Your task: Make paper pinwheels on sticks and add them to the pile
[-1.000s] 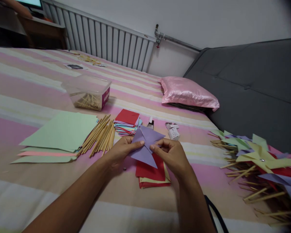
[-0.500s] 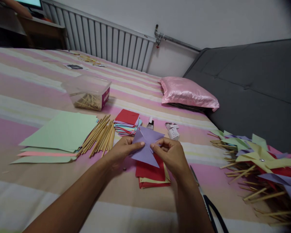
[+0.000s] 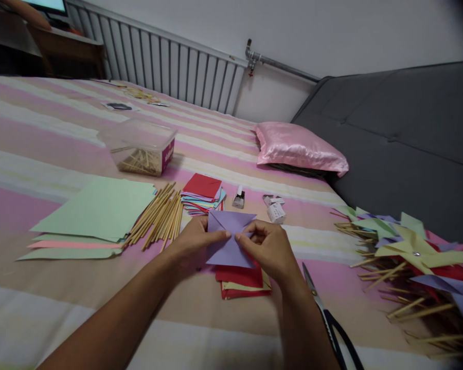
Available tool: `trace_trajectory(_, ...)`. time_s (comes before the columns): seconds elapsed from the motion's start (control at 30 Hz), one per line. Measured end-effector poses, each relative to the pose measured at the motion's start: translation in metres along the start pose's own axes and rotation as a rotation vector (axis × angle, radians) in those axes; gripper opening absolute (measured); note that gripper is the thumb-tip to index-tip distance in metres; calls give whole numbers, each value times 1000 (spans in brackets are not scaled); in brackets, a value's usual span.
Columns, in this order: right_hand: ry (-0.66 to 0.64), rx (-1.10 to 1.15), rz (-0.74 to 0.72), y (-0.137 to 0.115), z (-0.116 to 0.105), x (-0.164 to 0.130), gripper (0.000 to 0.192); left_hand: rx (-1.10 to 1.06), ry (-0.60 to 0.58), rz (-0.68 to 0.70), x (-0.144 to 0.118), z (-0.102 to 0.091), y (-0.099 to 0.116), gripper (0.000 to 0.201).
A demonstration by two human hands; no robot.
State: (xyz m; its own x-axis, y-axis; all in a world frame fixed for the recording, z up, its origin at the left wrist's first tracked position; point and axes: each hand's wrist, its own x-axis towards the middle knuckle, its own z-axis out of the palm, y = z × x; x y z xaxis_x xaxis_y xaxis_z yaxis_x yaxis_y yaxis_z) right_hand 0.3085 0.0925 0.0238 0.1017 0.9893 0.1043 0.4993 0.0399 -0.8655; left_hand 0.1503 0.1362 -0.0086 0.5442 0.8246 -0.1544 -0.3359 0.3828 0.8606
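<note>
A purple paper square (image 3: 231, 252) with cut corners is held up between both hands. My left hand (image 3: 195, 237) pinches its left side, thumb on top near the middle. On the right side, my right hand (image 3: 268, 246) grips the paper with thumb and fingertips near the centre. Beneath the purple paper lies a small pile of red and yellow paper squares (image 3: 241, 294). Just beyond my left hand is a stack of coloured paper squares (image 3: 201, 186), red on top. Scissors (image 3: 327, 313) lie partly hidden by my right forearm.
Wooden sticks (image 3: 156, 216) and green paper sheets (image 3: 92, 208) lie at left, with a clear plastic box (image 3: 142, 146) behind. Small boxes (image 3: 277, 211) sit beyond my right hand. Finished paper pinwheels (image 3: 416, 252) pile up at right. A pink pillow (image 3: 299, 146) rests farther back.
The purple paper has turned slightly and lowered a little between my hands. Its raised upper corner has come down, uncovering more of the small box behind. Both hands stay in nearly the same place.
</note>
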Motion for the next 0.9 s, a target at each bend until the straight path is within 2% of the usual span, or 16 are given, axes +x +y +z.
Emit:
trace_trajectory(0.2, 16, 134, -82, -1, 2, 1, 18, 47, 13, 22, 5, -6, 1, 34)
trace_trajectory(0.43, 35, 293, -81, -2, 2, 1, 44, 196, 106, 70, 6, -8, 3, 34)
trace_trajectory(0.53, 61, 318, -90, -2, 2, 1, 53, 177, 119, 57, 5, -8, 2, 33)
trace_trajectory(0.77, 101, 283, -91, -5, 3, 1, 41, 113, 75, 66, 3, -4, 2, 31)
trace_trajectory(0.9, 195, 178, -177, -5, 1, 0, 42, 26, 131, 84, 2, 1, 4, 32)
